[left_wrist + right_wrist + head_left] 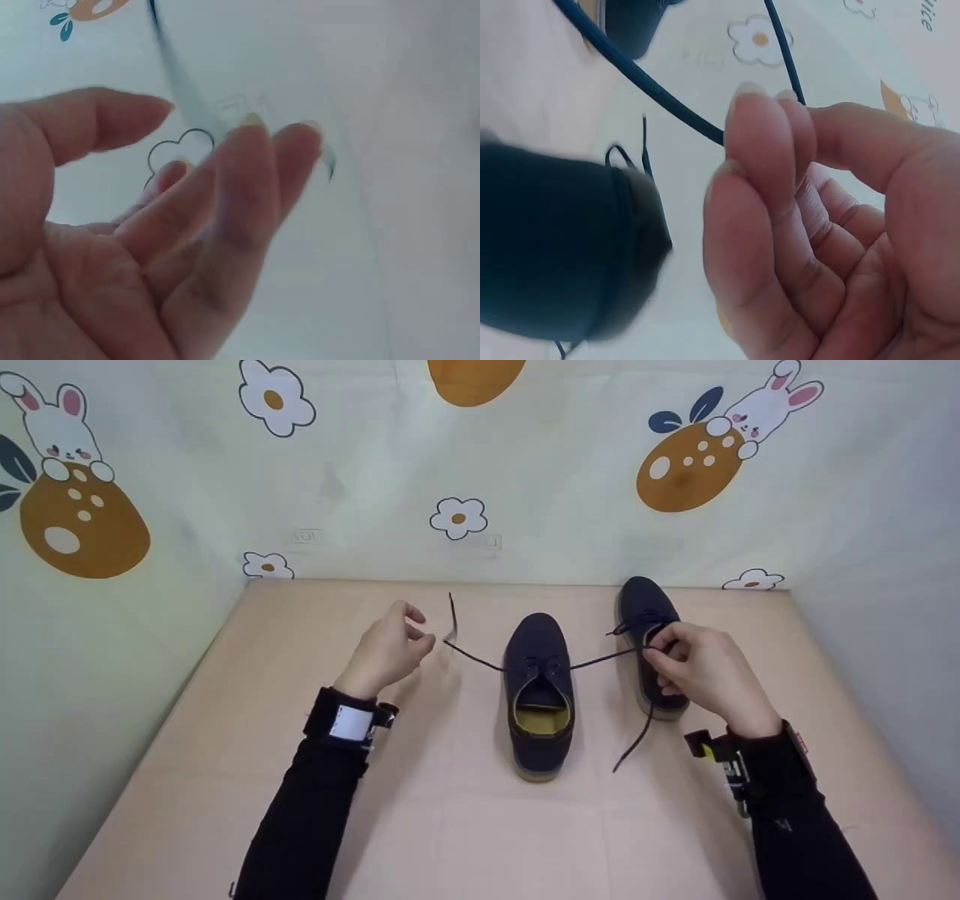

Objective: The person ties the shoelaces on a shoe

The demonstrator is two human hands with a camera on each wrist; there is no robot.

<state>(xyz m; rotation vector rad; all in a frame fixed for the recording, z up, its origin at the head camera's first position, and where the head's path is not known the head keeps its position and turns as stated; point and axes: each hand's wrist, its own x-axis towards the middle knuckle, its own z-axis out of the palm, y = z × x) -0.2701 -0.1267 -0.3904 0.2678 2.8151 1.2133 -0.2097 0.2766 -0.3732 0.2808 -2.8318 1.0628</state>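
A dark navy lace-up shoe (538,649) with a yellowish lining lies on the table, toe pointing away. Its laces spread out to both sides. Between thumb and fingertips my right hand (705,671) pinches the right shoelace (604,658), whose tail hangs below; the same shoelace (660,90) runs into the fingertips in the right wrist view. On the other side my left hand (386,649) is raised, thumb apart from fingers. The left shoelace (474,655) bends in the air just beyond its fingertips, and looks blurred behind the fingers (247,180) in the left wrist view.
A second dark shoe (643,596), its lace tied in a bow, stands at the back right, partly behind my right hand. The light wooden-coloured tabletop (465,825) meets a patterned cloth backdrop (555,540) at the back, with cloth sides left and right.
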